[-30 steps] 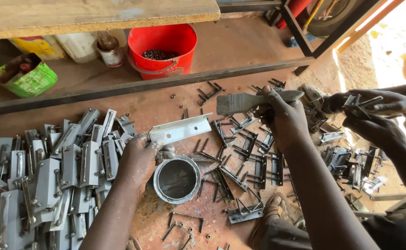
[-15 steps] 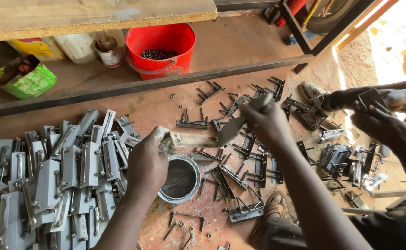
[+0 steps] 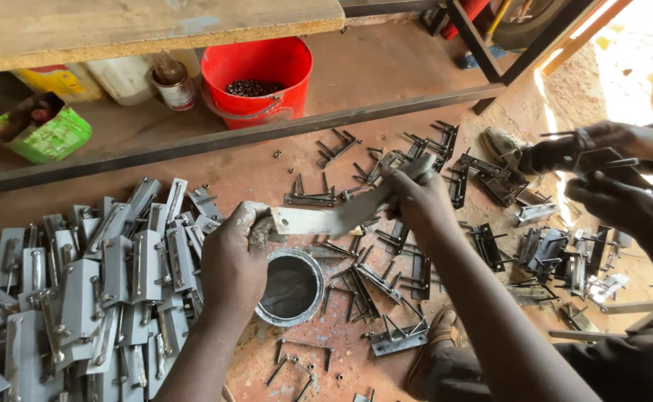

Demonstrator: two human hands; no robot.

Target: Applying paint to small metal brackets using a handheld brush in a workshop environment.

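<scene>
A heap of grey plates [image 3: 95, 283] is lying at 9 o'clock on the floor [image 3: 267, 171]. Just right of it, the left hand [image 3: 237, 257] is clamping its grip around the left end of a metal strip [image 3: 315, 220], the strip running out toward 3 o'clock from the fingers. A round tin [image 3: 290, 286] is standing directly under the strip, just beside the left hand at its 4 o'clock. The right hand [image 3: 416, 201] is pinching the strip's right end, where a darker piece is overlapping it. Loose bolts and brackets [image 3: 386, 327] are lying scattered below and around both hands. At 12 o'clock a red bucket [image 3: 255, 74] is sitting beneath a wooden board [image 3: 147, 26]. At 3 o'clock another person's hands [image 3: 602, 179] are holding a bracket, well apart from the strip.
</scene>
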